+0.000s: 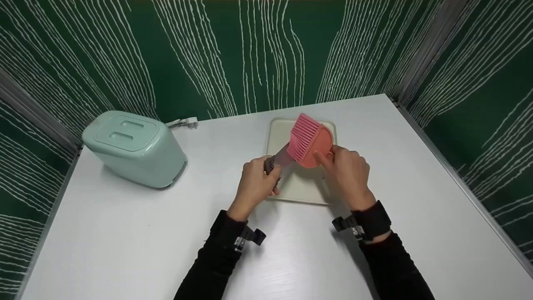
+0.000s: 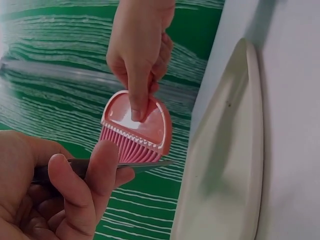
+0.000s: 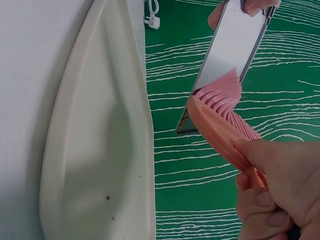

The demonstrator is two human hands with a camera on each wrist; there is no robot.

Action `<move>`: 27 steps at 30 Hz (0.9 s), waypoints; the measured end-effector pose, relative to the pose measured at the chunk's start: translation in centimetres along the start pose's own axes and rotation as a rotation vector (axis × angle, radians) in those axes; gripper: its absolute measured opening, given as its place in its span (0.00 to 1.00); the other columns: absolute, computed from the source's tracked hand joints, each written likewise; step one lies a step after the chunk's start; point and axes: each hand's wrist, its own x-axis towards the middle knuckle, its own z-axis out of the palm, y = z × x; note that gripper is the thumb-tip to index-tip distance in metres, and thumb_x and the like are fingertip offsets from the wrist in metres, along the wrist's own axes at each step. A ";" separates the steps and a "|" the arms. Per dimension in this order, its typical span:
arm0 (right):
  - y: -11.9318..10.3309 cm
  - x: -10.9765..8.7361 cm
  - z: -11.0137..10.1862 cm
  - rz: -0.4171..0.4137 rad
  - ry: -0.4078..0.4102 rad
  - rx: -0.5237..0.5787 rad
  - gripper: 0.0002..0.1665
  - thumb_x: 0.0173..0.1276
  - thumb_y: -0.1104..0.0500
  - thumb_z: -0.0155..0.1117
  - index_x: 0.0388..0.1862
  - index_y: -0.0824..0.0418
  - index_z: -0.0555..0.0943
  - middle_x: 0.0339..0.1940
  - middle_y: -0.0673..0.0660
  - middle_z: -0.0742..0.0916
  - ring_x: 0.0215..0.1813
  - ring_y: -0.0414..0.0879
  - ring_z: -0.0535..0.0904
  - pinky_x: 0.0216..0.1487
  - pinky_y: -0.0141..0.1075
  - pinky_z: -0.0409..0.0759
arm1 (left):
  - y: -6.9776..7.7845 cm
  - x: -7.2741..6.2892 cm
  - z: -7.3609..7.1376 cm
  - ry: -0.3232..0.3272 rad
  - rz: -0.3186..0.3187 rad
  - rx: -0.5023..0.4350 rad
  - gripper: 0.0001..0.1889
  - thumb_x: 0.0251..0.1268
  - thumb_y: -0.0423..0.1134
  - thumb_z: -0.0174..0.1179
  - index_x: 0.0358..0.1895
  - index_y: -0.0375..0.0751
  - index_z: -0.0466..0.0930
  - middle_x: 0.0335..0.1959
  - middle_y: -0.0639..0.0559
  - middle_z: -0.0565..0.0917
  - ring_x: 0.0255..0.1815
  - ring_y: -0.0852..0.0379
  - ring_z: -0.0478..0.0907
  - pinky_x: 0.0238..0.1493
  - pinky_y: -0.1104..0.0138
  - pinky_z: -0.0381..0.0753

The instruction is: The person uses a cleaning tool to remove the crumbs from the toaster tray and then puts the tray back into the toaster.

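My left hand (image 1: 257,180) grips a flat metal crumb tray (image 3: 231,42) by its dark end, thumb on top. The tray slants up and away, with brown crumbs along its far end in the right wrist view. My right hand (image 1: 349,174) pinches a small brush (image 1: 320,146) by its rounded coral back. Its pink bristles (image 3: 220,91) lie bent against the metal surface. Both are held above a shallow cream tray (image 1: 302,187) on the table. A few brown crumbs (image 3: 108,198) lie in the cream tray.
A mint-green toaster (image 1: 135,148) with two covered slots stands at the left of the white table (image 1: 137,246). Its white plug (image 1: 191,122) and cord lie behind it. Green walls (image 1: 275,54) with white streaks close in the back and sides.
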 end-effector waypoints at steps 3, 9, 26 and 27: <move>0.2 0.0 0.0 0.003 0.010 -0.003 0.29 0.74 0.38 0.71 0.22 0.56 0.76 0.16 0.53 0.79 0.21 0.52 0.77 0.21 0.40 0.65 | 0.2 -0.1 0.0 0.008 0.014 0.027 0.09 0.74 0.32 0.55 0.33 0.39 0.82 0.17 0.49 0.85 0.11 0.64 0.81 0.14 0.72 0.77; 0.7 0.2 -0.1 0.005 0.025 -0.014 0.28 0.74 0.39 0.72 0.23 0.58 0.78 0.17 0.55 0.81 0.22 0.55 0.80 0.21 0.43 0.68 | 0.4 -0.3 -0.1 0.020 0.035 0.086 0.14 0.74 0.32 0.55 0.25 0.45 0.73 0.15 0.51 0.84 0.12 0.64 0.82 0.13 0.74 0.71; 1.9 0.8 -1.8 0.042 -0.018 -0.006 0.28 0.73 0.40 0.72 0.24 0.60 0.82 0.17 0.54 0.81 0.22 0.49 0.73 0.21 0.38 0.61 | -0.2 -0.1 -1.0 0.064 0.083 0.232 0.10 0.75 0.31 0.56 0.47 0.36 0.88 0.22 0.47 0.88 0.12 0.64 0.82 0.17 0.74 0.74; 1.9 0.8 -1.9 0.042 -0.019 -0.001 0.28 0.74 0.40 0.72 0.23 0.59 0.81 0.17 0.53 0.79 0.22 0.48 0.72 0.21 0.38 0.61 | -0.2 -0.1 -1.1 0.065 0.084 0.237 0.10 0.75 0.32 0.56 0.48 0.36 0.88 0.22 0.47 0.88 0.13 0.64 0.83 0.17 0.74 0.74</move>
